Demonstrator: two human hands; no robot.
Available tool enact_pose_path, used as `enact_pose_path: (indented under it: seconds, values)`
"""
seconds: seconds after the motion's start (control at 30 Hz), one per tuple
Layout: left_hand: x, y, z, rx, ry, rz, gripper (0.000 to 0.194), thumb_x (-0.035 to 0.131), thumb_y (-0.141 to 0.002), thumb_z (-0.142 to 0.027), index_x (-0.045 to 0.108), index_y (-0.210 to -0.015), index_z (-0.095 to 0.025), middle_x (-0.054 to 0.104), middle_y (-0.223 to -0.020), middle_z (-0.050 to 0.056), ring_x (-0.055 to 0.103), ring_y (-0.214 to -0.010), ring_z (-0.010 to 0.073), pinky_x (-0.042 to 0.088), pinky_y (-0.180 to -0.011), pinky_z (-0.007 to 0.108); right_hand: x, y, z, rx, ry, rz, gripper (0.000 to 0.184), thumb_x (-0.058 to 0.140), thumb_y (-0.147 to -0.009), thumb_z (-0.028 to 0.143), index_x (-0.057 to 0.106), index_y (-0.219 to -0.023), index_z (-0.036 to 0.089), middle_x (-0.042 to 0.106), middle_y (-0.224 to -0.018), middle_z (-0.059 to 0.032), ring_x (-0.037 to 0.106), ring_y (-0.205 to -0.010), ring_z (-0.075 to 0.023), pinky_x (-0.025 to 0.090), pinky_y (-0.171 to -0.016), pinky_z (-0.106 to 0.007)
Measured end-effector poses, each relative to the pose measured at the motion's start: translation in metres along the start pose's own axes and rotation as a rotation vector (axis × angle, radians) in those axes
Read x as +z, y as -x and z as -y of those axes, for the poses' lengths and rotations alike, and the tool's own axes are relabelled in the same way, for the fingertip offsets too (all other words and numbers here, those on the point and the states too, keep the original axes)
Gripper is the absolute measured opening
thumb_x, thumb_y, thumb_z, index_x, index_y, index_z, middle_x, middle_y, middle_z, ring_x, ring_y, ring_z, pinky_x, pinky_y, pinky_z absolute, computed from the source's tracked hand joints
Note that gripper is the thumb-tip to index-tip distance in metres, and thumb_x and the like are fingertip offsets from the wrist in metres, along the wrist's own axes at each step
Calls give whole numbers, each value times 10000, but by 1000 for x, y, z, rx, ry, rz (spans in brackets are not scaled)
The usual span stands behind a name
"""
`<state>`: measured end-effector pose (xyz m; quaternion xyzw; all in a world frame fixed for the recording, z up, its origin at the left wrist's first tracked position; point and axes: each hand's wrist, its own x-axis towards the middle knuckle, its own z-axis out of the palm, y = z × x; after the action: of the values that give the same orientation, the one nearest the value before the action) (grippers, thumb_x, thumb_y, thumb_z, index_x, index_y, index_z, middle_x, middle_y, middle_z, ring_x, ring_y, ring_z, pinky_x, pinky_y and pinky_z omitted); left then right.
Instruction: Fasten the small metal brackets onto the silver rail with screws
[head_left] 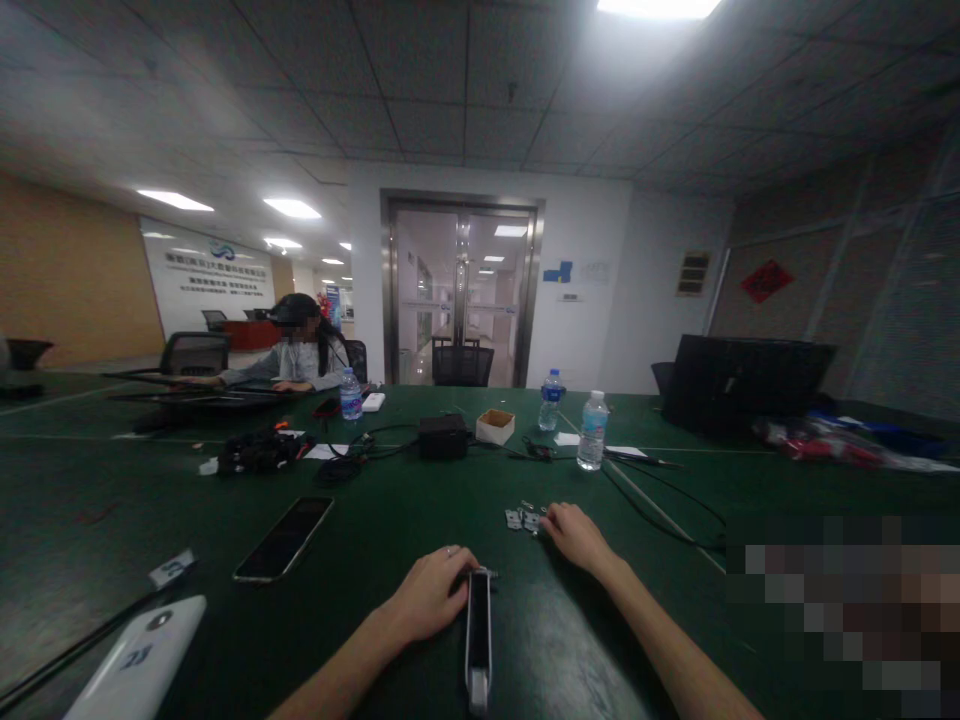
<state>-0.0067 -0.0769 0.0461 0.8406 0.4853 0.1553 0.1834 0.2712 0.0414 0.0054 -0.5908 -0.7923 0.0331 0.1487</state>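
Note:
My left hand [439,592] is closed at the far end of a long, narrow object [478,635] with a pale frame and a dark inside. A small metal piece [487,573] sticks out at that end, beside the fingertips. Farther forward, my right hand [576,537] has its fingers drawn together at the edge of a small group of silvery metal parts [523,518] on the green table [405,520]. Whatever those fingertips pinch, if anything, is hidden.
A dark phone [285,540] and a white device marked 28 [139,655] lie to the left. Ahead are a black box [442,437] with cables, an open small box [496,428] and water bottles [592,432]. A person [300,350] sits across the table; a monitor [739,385] stands right.

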Motion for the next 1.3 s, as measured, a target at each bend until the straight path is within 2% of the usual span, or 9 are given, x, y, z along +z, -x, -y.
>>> enact_pose_path:
  seconds: [0.2, 0.47, 0.97, 1.3]
  values:
    - [0, 0, 0, 14, 4, -25, 215, 487, -910, -157, 603, -1080, -220, 623, -1071, 29, 581, -1003, 185, 464, -853, 277, -2, -1, -5, -40, -44, 63, 108, 586, -830, 213, 662, -900, 179, 659, -943, -77, 596, -899, -209, 390, -724, -259]
    - [4, 0, 2, 19, -6, -48, 216, 498, -901, -149, 604, -1074, -222, 627, -1049, 25, 590, -974, 184, 468, -828, 272, 2, -4, -9, -4, -83, 111, 124, 558, -829, 186, 678, -847, 160, 701, -903, -78, 640, -824, -185, 391, -655, -234]
    - [6, -1, 5, 23, 1, -54, 222, 498, -898, -144, 604, -1074, -228, 624, -1045, 18, 594, -971, 183, 467, -829, 273, -1, -2, -5, 28, -58, 148, 129, 567, -810, 224, 668, -852, 154, 694, -922, -96, 638, -847, -216, 400, -656, -255]
    - [0, 1, 0, 2, 11, -9, 217, 479, -917, -177, 590, -1094, -237, 614, -1085, 22, 583, -1017, 196, 462, -875, 294, -11, 2, 6, -57, -84, 117, 71, 589, -786, 144, 651, -814, 164, 698, -864, -61, 623, -831, -194, 383, -678, -245]
